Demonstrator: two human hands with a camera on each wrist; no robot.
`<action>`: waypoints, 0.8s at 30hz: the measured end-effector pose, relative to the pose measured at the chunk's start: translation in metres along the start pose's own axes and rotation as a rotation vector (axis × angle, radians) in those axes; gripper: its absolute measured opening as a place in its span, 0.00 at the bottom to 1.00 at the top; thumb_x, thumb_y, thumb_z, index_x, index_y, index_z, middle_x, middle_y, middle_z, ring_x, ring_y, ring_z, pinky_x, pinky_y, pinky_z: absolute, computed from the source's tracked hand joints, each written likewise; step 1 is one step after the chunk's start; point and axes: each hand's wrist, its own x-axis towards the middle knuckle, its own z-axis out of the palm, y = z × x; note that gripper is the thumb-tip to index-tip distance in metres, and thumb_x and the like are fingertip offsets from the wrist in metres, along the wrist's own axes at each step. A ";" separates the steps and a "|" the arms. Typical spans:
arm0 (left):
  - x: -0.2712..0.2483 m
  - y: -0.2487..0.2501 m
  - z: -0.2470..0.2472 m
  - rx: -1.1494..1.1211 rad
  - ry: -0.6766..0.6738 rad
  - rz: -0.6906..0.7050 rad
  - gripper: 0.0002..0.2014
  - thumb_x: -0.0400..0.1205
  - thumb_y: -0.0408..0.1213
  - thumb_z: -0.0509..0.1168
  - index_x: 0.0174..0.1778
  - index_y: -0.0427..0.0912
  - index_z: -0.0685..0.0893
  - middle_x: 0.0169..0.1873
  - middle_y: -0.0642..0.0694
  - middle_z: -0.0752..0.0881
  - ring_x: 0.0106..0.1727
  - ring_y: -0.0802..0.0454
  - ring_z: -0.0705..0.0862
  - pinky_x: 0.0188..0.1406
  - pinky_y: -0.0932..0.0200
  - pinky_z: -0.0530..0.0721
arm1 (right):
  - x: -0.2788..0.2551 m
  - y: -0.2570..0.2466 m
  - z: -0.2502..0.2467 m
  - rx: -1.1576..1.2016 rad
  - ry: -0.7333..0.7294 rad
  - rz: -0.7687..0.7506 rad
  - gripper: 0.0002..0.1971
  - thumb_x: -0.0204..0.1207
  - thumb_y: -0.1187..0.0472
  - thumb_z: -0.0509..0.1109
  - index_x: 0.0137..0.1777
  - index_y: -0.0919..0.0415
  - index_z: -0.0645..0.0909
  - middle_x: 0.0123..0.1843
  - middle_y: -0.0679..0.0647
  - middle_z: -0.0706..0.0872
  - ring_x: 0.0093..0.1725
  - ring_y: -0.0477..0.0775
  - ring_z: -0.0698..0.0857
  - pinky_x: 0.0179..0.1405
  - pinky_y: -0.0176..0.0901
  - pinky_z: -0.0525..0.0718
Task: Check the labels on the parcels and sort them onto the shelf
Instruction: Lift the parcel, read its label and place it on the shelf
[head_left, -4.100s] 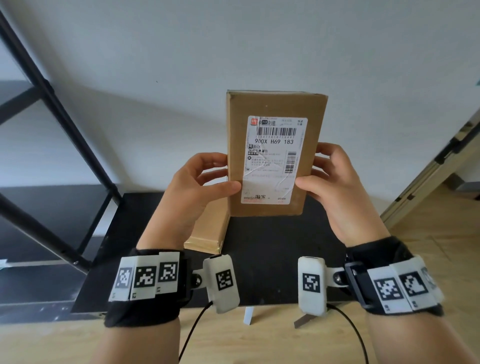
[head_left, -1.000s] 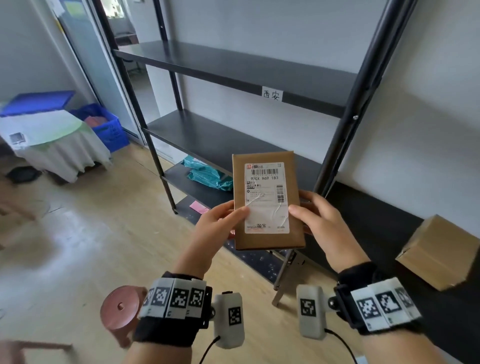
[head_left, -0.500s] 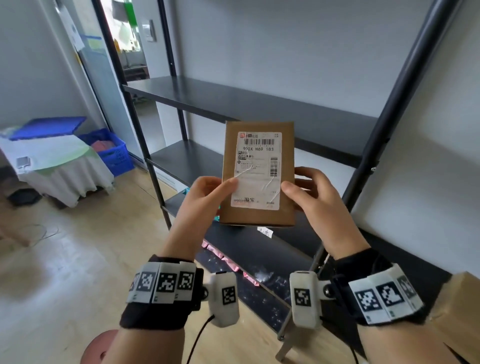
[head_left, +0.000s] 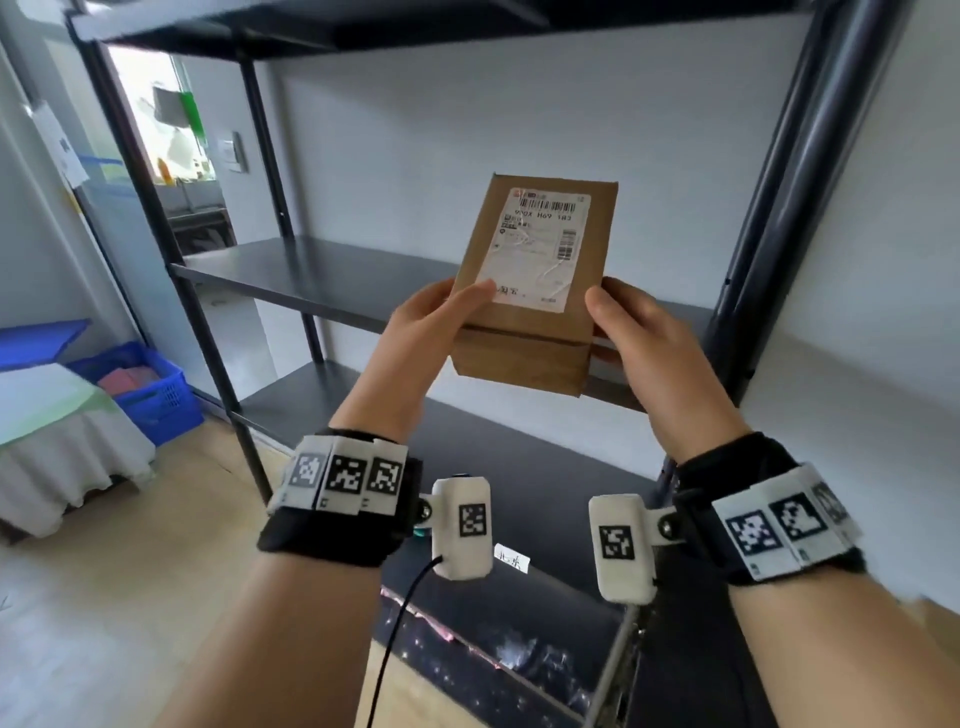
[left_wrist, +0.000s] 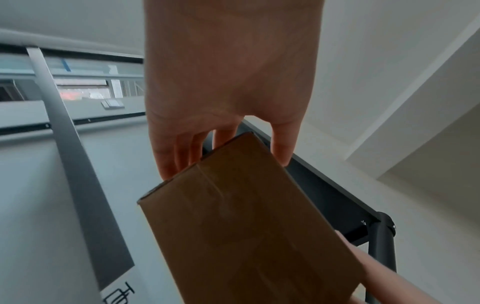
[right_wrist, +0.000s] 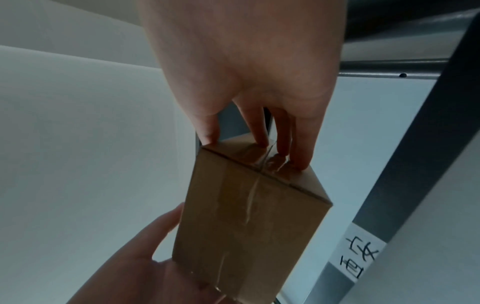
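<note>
A brown cardboard parcel (head_left: 524, 332) with a white shipping label (head_left: 537, 244) is held up in front of a black metal shelf (head_left: 322, 283). My left hand (head_left: 434, 325) grips its lower left side, thumb on the label face. My right hand (head_left: 631, 332) grips the lower right side. The parcel tilts away, its far end over the middle shelf board. From the left wrist view the parcel's underside (left_wrist: 246, 226) fills the lower frame, fingers (left_wrist: 179, 152) behind it. In the right wrist view the fingers (right_wrist: 259, 133) rest on the taped end of the parcel (right_wrist: 249, 216).
The shelf's right upright post (head_left: 779, 182) stands close beside the parcel. A paper tag (head_left: 511, 558) marks a lower board; another handwritten tag (right_wrist: 361, 259) sits on a shelf edge. A blue crate (head_left: 150, 384) and a cloth-covered table (head_left: 47, 431) stand at the left on the wooden floor.
The parcel has been raised and tipped forward toward the middle shelf board. My view has moved closer to the shelf and higher; both hands keep their hold.
</note>
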 end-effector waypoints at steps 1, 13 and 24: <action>0.011 0.001 0.002 -0.008 -0.030 -0.003 0.25 0.76 0.53 0.72 0.67 0.46 0.88 0.56 0.49 0.94 0.55 0.52 0.92 0.57 0.56 0.88 | 0.007 -0.001 0.001 -0.008 0.027 0.010 0.29 0.79 0.36 0.65 0.78 0.45 0.75 0.68 0.39 0.87 0.65 0.38 0.85 0.63 0.36 0.81; 0.113 -0.011 0.019 0.135 -0.200 -0.114 0.31 0.83 0.59 0.63 0.75 0.41 0.81 0.66 0.43 0.87 0.68 0.45 0.85 0.74 0.42 0.82 | 0.072 0.009 0.028 -0.017 0.232 0.213 0.30 0.76 0.33 0.64 0.70 0.52 0.78 0.61 0.45 0.88 0.60 0.44 0.86 0.62 0.43 0.82; 0.123 -0.024 0.020 0.297 -0.270 -0.063 0.30 0.90 0.58 0.53 0.75 0.37 0.78 0.61 0.46 0.84 0.64 0.45 0.83 0.62 0.53 0.79 | 0.078 0.006 0.049 -0.244 0.305 0.269 0.34 0.82 0.33 0.50 0.77 0.55 0.76 0.74 0.56 0.83 0.73 0.58 0.80 0.76 0.54 0.72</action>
